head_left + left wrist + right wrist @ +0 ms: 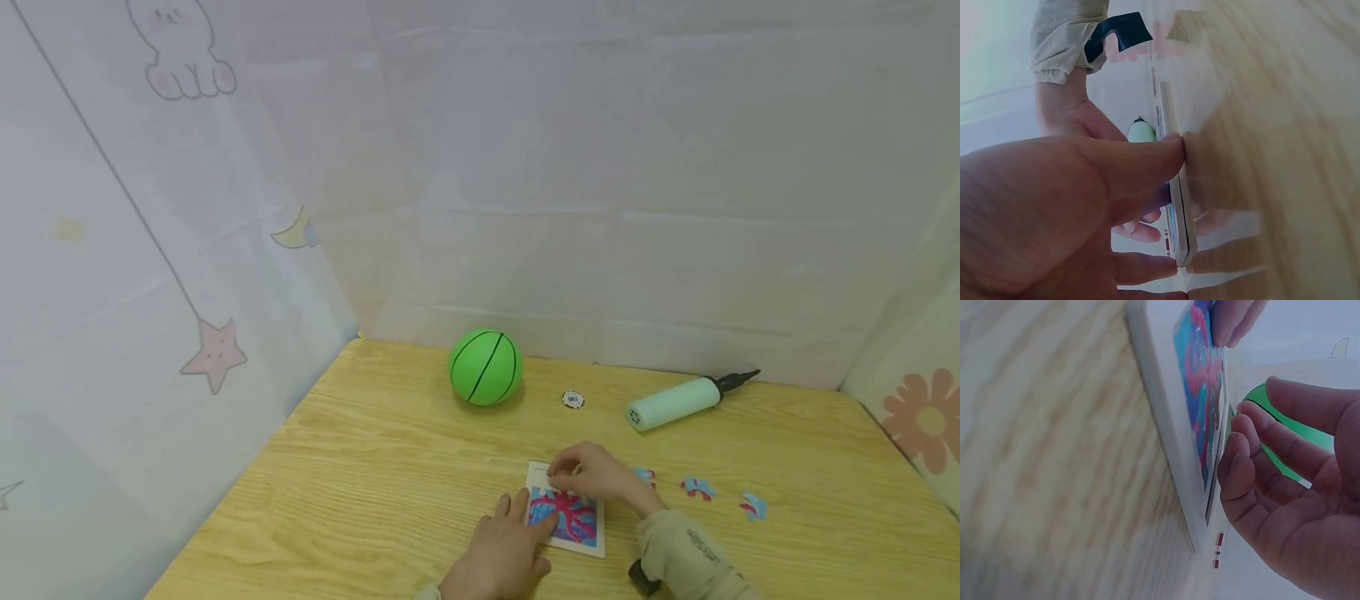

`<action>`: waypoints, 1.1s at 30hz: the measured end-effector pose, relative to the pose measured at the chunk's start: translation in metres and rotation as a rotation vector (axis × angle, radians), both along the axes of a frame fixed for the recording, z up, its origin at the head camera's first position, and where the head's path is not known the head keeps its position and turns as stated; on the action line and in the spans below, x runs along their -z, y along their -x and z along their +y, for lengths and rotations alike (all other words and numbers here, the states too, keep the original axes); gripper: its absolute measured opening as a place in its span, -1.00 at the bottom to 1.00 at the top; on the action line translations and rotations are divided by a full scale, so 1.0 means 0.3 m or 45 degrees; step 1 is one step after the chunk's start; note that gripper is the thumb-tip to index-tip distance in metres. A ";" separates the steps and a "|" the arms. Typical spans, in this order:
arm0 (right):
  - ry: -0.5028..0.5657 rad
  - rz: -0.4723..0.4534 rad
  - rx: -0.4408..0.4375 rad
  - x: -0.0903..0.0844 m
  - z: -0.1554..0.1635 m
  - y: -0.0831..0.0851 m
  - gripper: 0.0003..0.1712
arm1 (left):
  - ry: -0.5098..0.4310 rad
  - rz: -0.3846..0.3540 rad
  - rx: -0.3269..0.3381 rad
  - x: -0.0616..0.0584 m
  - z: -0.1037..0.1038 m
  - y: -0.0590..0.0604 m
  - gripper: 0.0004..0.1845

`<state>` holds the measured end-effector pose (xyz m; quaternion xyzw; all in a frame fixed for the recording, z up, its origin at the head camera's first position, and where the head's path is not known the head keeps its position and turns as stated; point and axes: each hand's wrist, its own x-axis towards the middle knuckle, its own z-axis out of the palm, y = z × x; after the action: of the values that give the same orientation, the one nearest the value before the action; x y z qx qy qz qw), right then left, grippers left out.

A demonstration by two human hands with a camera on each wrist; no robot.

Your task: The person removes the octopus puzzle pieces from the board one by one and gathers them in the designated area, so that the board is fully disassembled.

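Note:
A jigsaw board [588, 549] with a pink octopus picture on blue lies on the wooden table, its top strip without pieces. My left hand [497, 543] rests along the board's left side, fingers fairly straight, one reaching over the picture. In the left wrist view the left thumb [1147, 156] touches the board's edge. Above the board's upper part is my right hand [592, 475]. The right wrist view shows its fingers [1238, 478] bent and the thumb apart from them, with nothing visible between. Loose jigsaw pieces [697, 488] lie right of the board.
A green ball [486, 367] stands at the back of the table. To its right lie a round chip [573, 400] marked 100 and a pale green hand pump [675, 403] with a black nozzle. Printed cloth hangs behind the table and along its sides.

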<state>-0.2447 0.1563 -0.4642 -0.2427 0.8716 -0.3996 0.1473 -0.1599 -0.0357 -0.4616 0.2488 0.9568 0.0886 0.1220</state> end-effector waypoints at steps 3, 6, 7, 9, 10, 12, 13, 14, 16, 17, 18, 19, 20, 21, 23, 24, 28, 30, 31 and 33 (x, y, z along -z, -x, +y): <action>-0.013 -0.004 -0.009 0.005 -0.013 0.005 -0.85 | -0.001 -0.010 -0.003 0.001 -0.002 0.000 -0.41; -0.023 -0.020 -0.010 0.009 -0.023 0.008 -0.87 | 0.000 -0.016 -0.001 0.000 -0.005 -0.001 -0.40; -0.028 -0.025 -0.011 0.009 -0.025 0.009 -0.87 | -0.003 -0.020 -0.002 0.000 -0.007 -0.003 -0.40; -0.034 -0.039 -0.012 0.010 -0.031 0.010 -0.88 | -0.003 -0.023 0.000 0.001 -0.008 -0.005 -0.39; -0.038 -0.047 -0.009 0.011 -0.033 0.011 -0.88 | -0.002 -0.026 0.001 0.002 -0.009 -0.006 -0.39; -0.041 -0.058 -0.010 0.012 -0.039 0.012 -0.90 | -0.010 -0.041 -0.005 0.001 -0.010 -0.007 -0.39; -0.041 -0.064 -0.009 0.012 -0.042 0.013 -0.90 | -0.015 -0.041 -0.008 0.003 -0.011 -0.008 -0.39; -0.037 -0.067 -0.011 0.012 -0.045 0.013 -0.91 | -0.020 -0.042 -0.011 0.002 -0.012 -0.009 -0.39; -0.034 -0.068 -0.015 0.012 -0.050 0.013 -0.92 | -0.023 -0.039 -0.014 0.002 -0.014 -0.009 -0.39; -0.031 -0.071 -0.017 0.011 -0.052 0.012 -0.92 | -0.028 -0.039 -0.018 0.002 -0.015 -0.009 -0.39; -0.028 -0.072 -0.017 0.010 -0.054 0.012 -0.92 | -0.032 -0.034 -0.020 0.003 -0.015 -0.010 -0.38; -0.026 -0.073 -0.017 0.009 -0.055 0.011 -0.92 | -0.033 -0.031 -0.021 0.005 -0.015 -0.010 -0.38; -0.028 -0.073 -0.017 0.007 -0.056 0.011 -0.92 | -0.034 -0.027 -0.022 0.005 -0.016 -0.010 -0.38; -0.031 -0.075 -0.012 0.006 -0.056 0.010 -0.92 | -0.034 -0.028 -0.024 0.006 -0.015 -0.009 -0.38; -0.036 -0.083 -0.006 0.004 -0.056 0.010 -0.92 | -0.041 -0.027 -0.030 0.009 -0.014 -0.009 -0.38; -0.040 -0.080 -0.008 0.003 -0.056 0.009 -0.92 | -0.042 -0.029 -0.031 0.009 -0.014 -0.009 -0.38; -0.058 -0.069 -0.015 0.000 -0.059 0.009 -0.93 | -0.030 -0.052 -0.036 0.006 -0.012 -0.005 -0.38; -0.061 -0.063 -0.017 0.001 -0.062 0.010 -0.93 | -0.023 -0.068 -0.035 0.003 -0.013 -0.003 -0.38; -0.060 -0.063 -0.017 0.002 -0.064 0.011 -0.94 | -0.020 -0.074 -0.035 0.003 -0.013 -0.002 -0.38; -0.053 -0.067 -0.018 0.004 -0.067 0.011 -0.94 | -0.015 -0.082 -0.030 0.001 -0.016 -0.001 -0.38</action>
<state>-0.2481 0.1363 -0.4653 -0.2352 0.8737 -0.3866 0.1781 -0.1596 -0.0404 -0.4619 0.2352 0.9547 0.1037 0.1502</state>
